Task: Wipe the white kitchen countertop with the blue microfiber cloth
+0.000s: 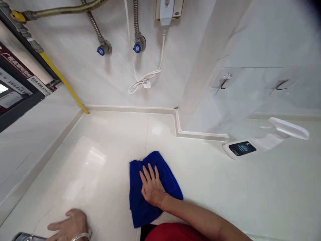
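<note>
A blue cloth lies spread on the pale, glossy countertop, its edges uneven and partly folded. On top of it my right hand rests flat, palm down, with the fingers stretched out and slightly apart. At the lower left, my left hand is over the counter with its fingers spread, a silver bracelet at the wrist. Its lower part is cut off by the frame. Just left of those fingers, a dark and silver object shows only in part at the bottom edge; I cannot make out its kind.
A white spray bottle stands on the right. Two hooks, one a clear adhesive hook, are on the right wall. Along the back wall are a tied white cord, blue-handled valves and a yellow hose. A raised ledge borders the counter.
</note>
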Motion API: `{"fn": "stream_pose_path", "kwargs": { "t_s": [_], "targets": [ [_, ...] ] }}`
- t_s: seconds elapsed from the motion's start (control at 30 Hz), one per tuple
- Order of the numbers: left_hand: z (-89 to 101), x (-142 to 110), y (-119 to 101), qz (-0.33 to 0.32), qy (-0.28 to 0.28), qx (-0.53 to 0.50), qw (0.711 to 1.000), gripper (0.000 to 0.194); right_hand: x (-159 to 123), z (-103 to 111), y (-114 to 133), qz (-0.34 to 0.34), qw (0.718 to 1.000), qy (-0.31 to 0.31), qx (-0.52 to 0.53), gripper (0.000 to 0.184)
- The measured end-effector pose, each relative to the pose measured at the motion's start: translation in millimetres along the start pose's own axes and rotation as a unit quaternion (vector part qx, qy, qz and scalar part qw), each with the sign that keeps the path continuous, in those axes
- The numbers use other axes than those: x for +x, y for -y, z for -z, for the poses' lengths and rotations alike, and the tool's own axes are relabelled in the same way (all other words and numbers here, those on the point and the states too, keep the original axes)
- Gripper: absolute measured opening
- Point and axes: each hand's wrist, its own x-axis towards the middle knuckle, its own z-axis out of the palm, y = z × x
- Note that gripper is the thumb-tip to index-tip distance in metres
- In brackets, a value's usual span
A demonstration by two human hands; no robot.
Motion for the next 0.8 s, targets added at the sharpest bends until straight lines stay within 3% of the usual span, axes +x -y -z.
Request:
{"fn": "stream_pose_path", "kwargs": {
  "t_s": [0.1,0.23,0.43,0.67,0.8],
  "targets": [
    [8.2,-4.8,-4.9,0.114,0.006,-0.015,0.993,0.081,25.1,1.0,23.3,0.049,0.998,0.018,0.035,0.068],
    [10.8,-8.5,-5.7,0.113,0.003,-0.021,0.993,0.078,52.8,-1.7,36.2,0.078,0.994,0.018,0.07,0.067],
    [4.4,-8.6,2.4,0.096,-0.027,-0.029,0.995,0.073,97.8,-5.6,32.9,0.096,0.99,-0.007,0.103,0.06],
    [8.6,-10.2,3.4,0.097,-0.008,-0.035,0.995,0.073,154.3,-4.5,3.5,0.131,0.987,-0.053,0.078,0.053],
    [9.4,-10.6,5.3,0.083,-0.018,-0.045,0.995,0.071,172.8,1.3,-36.6,0.078,0.991,-0.092,0.057,0.05]
  ]
}}
